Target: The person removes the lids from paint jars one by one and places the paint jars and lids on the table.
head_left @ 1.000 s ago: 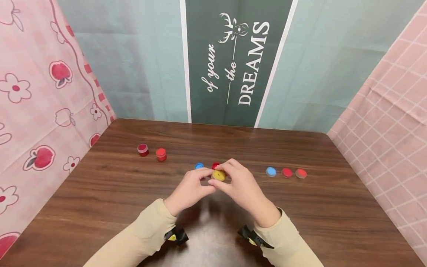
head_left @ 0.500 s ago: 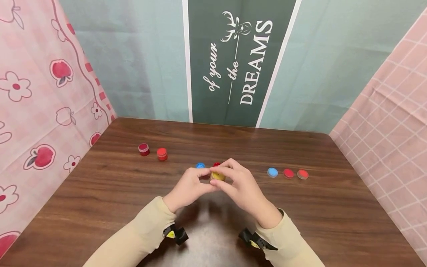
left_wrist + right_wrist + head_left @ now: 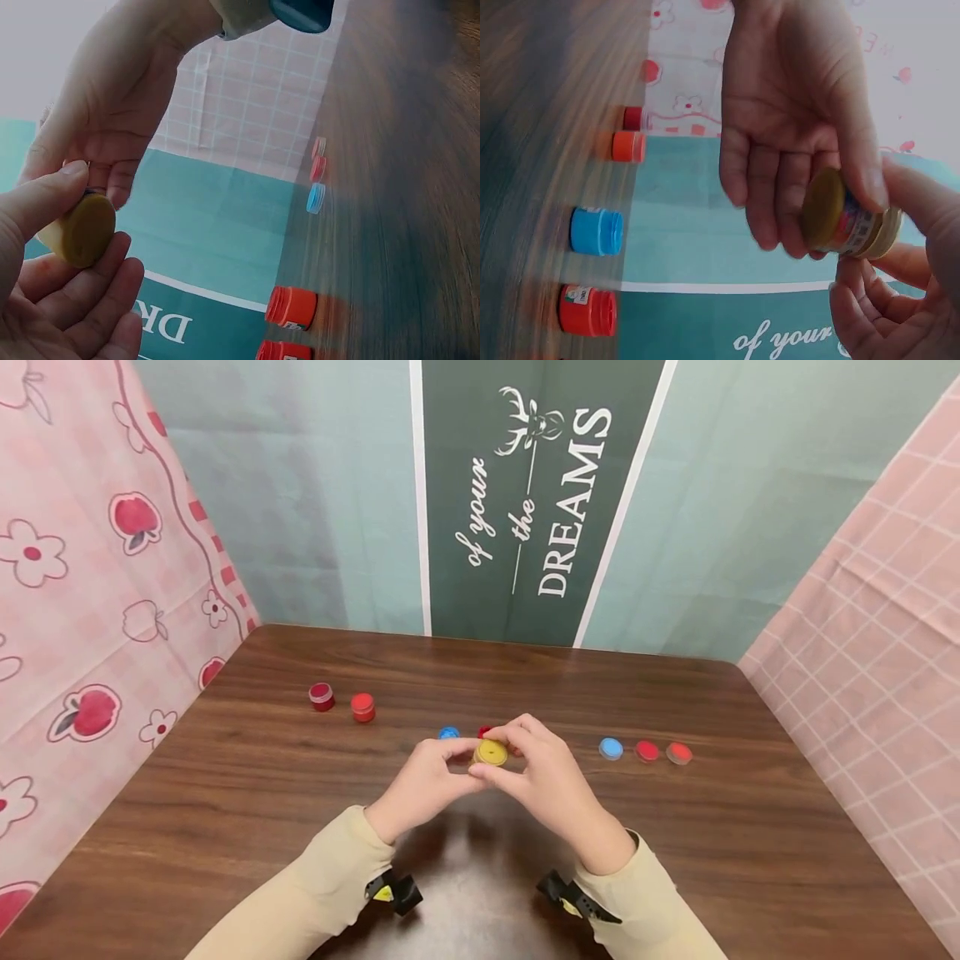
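A small yellow paint jar (image 3: 492, 752) is held up between both hands over the middle of the table. My left hand (image 3: 429, 782) pinches the jar's labelled body (image 3: 850, 229) between thumb and fingers. From the other side my right hand (image 3: 553, 783) grips the jar's lid (image 3: 890, 232) at the rim with thumb and fingertips. The lid sits on the jar's end. Behind the hands stand a lidless blue jar (image 3: 594, 231) and a lidless red jar (image 3: 587, 310); another red jar (image 3: 291, 306) shows in the left wrist view. In the head view, fingers partly hide these jars.
On the right lie a light blue lid (image 3: 611, 748), a red lid (image 3: 647, 751) and an orange-red lid (image 3: 679, 753) in a row. Capped dark red (image 3: 322, 697) and orange-red (image 3: 363, 707) jars stand at the back left. Curtains hang round the wooden table (image 3: 300, 793).
The right fingers shift over the lid and back, and the jar's top tips away and turns up again. Both hands keep hold of it, almost in place.
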The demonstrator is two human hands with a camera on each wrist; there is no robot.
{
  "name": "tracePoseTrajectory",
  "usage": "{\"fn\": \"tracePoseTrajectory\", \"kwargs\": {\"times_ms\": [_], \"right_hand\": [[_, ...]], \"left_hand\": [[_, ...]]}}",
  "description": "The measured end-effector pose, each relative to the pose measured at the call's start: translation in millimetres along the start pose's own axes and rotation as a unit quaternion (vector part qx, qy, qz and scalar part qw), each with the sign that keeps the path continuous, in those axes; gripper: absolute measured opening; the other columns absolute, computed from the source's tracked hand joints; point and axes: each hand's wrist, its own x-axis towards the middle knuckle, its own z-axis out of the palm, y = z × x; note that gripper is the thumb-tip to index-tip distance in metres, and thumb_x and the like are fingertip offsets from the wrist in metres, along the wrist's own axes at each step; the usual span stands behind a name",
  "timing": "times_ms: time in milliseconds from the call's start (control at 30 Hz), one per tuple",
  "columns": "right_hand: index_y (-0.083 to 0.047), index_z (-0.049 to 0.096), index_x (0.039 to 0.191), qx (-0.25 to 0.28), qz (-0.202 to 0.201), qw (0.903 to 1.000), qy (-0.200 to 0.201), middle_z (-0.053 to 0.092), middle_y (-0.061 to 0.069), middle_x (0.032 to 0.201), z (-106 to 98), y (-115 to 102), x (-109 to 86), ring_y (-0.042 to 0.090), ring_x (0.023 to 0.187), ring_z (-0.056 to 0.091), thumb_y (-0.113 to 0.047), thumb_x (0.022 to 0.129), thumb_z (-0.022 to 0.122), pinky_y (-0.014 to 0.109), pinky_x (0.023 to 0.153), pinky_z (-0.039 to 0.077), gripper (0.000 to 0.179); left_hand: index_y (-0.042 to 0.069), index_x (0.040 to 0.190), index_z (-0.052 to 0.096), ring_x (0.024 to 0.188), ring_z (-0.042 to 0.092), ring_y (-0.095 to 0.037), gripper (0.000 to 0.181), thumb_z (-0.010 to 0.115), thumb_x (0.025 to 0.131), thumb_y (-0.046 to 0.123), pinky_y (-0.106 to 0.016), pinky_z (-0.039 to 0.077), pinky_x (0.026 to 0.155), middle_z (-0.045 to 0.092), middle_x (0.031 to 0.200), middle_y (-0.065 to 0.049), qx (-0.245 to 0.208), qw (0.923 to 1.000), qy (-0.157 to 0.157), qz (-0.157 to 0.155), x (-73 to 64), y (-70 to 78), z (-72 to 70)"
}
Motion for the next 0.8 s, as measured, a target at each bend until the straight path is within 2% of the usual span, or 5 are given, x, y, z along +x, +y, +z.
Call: {"fn": "tracePoseTrajectory", "kwargs": {"times_ms": [167, 367, 467, 600, 800], "right_hand": [[-0.003, 0.067, 0.111, 0.032, 0.003, 0.9992, -0.025, 0.057, -0.003, 0.090, -3.0, -3.2, 1.6, 0.009, 0.082, 0.058, -0.014, 0.075, 0.079, 0.025, 0.074, 0.052, 0.039], [-0.006, 0.063, 0.115, 0.060, -0.008, 0.9960, -0.065, 0.063, -0.001, 0.108, -9.4, -3.3, 1.9, 0.010, 0.092, 0.059, -0.009, 0.080, 0.074, 0.028, 0.077, 0.051, 0.037], [-0.007, 0.062, 0.115, 0.060, -0.009, 0.9966, -0.057, 0.061, -0.001, 0.112, -8.9, -3.1, 1.6, 0.010, 0.097, 0.058, -0.014, 0.077, 0.077, 0.031, 0.081, 0.050, 0.040], [-0.008, 0.064, 0.104, 0.029, 0.008, 0.9992, -0.025, 0.058, -0.003, 0.101, -4.8, -2.4, 0.7, 0.010, 0.090, 0.057, -0.022, 0.071, 0.082, 0.031, 0.079, 0.051, 0.040], [-0.007, 0.068, 0.104, 0.049, 0.017, 0.9981, -0.033, 0.057, -0.003, 0.095, -6.9, -1.3, 1.9, 0.011, 0.086, 0.059, -0.014, 0.073, 0.080, 0.030, 0.079, 0.052, 0.034]], "left_hand": [[0.009, 0.112, 0.068, 0.097, 0.061, -0.012, 0.036, 0.075, 0.080, 0.022, -0.030, 0.049, 0.086, 0.067, 0.106, 0.000, -0.003, 1.0000, -0.004, -0.003, 0.1, 0.0, -1.9], [0.007, 0.112, 0.067, 0.097, 0.061, -0.013, 0.037, 0.075, 0.080, 0.023, -0.028, 0.049, 0.086, 0.067, 0.106, -0.001, 0.002, 1.0000, -0.008, -0.003, 0.6, 0.2, -2.3], [0.005, 0.112, 0.067, 0.097, 0.062, -0.016, 0.036, 0.074, 0.080, 0.021, -0.031, 0.050, 0.085, 0.067, 0.106, -0.003, 0.016, 0.9999, -0.002, 0.004, 0.0, 0.6, -1.9], [0.004, 0.111, 0.067, 0.096, 0.062, -0.017, 0.035, 0.074, 0.081, 0.020, -0.032, 0.050, 0.085, 0.068, 0.105, -0.003, 0.018, 0.9998, -0.001, -0.003, -0.5, -2.1, 0.2], [0.010, 0.109, 0.069, 0.095, 0.062, -0.011, 0.036, 0.076, 0.078, 0.026, -0.027, 0.050, 0.083, 0.068, 0.104, 0.003, -0.006, 0.9999, -0.008, -0.008, 2.8, -3.0, 0.3]]}}
